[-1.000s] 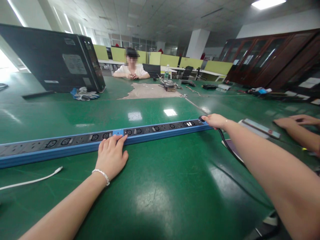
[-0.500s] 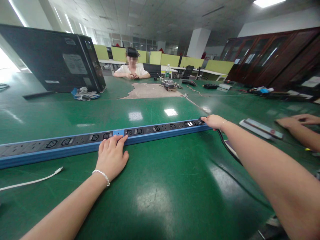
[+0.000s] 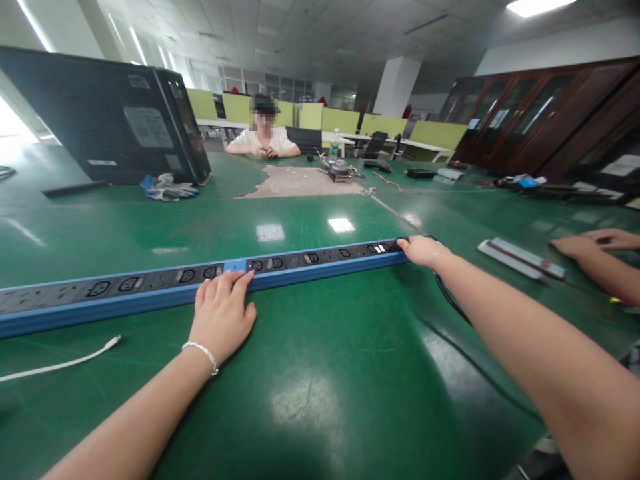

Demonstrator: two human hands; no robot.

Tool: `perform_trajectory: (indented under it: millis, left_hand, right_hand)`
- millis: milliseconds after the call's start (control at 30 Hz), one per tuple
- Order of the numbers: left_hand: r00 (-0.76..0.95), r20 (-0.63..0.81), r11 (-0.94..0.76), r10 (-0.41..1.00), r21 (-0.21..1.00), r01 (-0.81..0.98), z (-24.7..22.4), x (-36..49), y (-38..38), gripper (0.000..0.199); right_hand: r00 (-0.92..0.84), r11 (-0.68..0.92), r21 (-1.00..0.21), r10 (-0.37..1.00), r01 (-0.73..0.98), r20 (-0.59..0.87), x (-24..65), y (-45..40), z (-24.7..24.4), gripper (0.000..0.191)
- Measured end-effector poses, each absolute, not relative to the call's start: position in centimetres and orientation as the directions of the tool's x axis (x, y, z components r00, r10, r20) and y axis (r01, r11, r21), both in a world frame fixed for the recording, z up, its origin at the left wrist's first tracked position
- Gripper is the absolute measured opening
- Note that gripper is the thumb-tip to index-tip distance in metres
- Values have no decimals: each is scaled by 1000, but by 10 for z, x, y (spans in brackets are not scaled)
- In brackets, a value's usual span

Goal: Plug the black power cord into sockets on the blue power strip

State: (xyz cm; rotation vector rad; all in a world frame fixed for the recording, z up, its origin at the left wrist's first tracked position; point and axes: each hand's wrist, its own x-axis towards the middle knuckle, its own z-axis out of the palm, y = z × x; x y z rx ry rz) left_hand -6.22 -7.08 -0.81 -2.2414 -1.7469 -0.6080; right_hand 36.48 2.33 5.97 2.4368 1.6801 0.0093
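Observation:
A long blue power strip [image 3: 320, 270] with a black face and rows of sockets lies across the green table in front of me. My left hand [image 3: 220, 303] rests near its middle, fingers stretched over the front edge beside a blue section. At the strip's right end, my right hand [image 3: 423, 250] closes around the black cable [image 3: 453, 300] where it meets the strip. Its thumb lies over the end of the black face. The palm and fingers hide the exact grip. From under this hand the cable drops toward the lower right.
A white cable [image 3: 65, 367] lies at the lower left. Behind stand a black computer case [image 3: 105, 120] and work gloves [image 3: 169, 188]. A flat white box [image 3: 523, 259] lies to the right, near another person's hands [image 3: 590, 247]. A person [image 3: 263, 137] sits across the table.
My right hand has shifted slightly left over the strip's end, covering the round black piece that showed before. The cable has moved with it. My left hand stays on the strip.

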Motion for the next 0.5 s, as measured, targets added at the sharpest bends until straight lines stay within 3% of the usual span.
perform_trajectory:
  millis: [233, 500]
  left_hand:
    - [201, 457, -257, 866, 62, 964, -7, -62, -71, 50]
    - [213, 471, -261, 856, 40, 964, -8, -62, -71, 50]
  right_hand:
    - [349, -324, 161, 922, 932, -168, 367, 36, 62, 56]
    - [359, -338, 148, 921, 929, -151, 370, 33, 58, 60]
